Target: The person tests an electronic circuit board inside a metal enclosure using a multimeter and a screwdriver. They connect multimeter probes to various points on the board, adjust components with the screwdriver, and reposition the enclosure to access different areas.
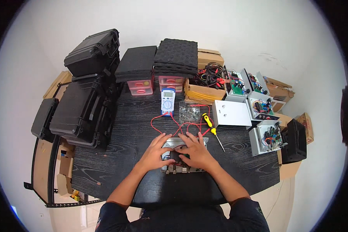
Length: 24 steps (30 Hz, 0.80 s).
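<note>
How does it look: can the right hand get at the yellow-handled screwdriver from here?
Probably yes: the yellow-handled screwdriver lies close to the right hand, with nothing on top of it; the hand would first need to leave the open metal case.

One left hand (156, 153) and one right hand (197, 153) met at one open chassis (177, 169) on one bench (123, 120), near four more open units (256, 141). Also counted were one multimeter (168, 102) with two red leads (152, 125), one screwdriver (208, 120), one clear tray (181, 120), one white cover (232, 116) and one cable carton (216, 94). Two foam stacks (176, 54), two pink drawer sets (141, 86) and at least three black cases (75, 112) stood beyond.
</note>
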### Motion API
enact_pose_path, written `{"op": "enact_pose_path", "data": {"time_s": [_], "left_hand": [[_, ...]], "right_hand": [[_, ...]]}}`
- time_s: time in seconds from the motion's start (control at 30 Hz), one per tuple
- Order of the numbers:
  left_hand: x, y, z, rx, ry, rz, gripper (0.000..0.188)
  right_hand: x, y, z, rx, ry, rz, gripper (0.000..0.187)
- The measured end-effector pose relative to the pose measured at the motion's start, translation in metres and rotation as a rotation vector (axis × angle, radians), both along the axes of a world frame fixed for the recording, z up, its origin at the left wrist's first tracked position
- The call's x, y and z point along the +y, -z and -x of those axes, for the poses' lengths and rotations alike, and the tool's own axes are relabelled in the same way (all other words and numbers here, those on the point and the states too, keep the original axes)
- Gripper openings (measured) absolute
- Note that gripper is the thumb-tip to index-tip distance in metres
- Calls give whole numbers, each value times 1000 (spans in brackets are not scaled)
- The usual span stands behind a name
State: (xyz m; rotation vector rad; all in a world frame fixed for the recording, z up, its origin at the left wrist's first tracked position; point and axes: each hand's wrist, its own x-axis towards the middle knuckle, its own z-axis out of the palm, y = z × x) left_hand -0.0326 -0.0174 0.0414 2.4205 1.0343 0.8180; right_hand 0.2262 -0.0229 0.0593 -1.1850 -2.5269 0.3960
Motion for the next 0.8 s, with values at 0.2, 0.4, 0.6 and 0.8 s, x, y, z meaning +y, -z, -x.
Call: {"op": "enact_pose_path", "data": {"time_s": [0.2,0.4,0.6,0.8], "left_hand": [[2,7,0,8,-33,-9,47],[1,7,2,-10,-15,-39,47],[1,5,2,-24,16,-35,47],[1,4,2,-36,6,-16,48]], "right_hand": [[0,3,2,-15,17,-34,36],[-2,1,3,-15,21,-32,35],[-1,1,2,-19,24,-20,33],[-3,3,5,-51,21,-96,34]]}}
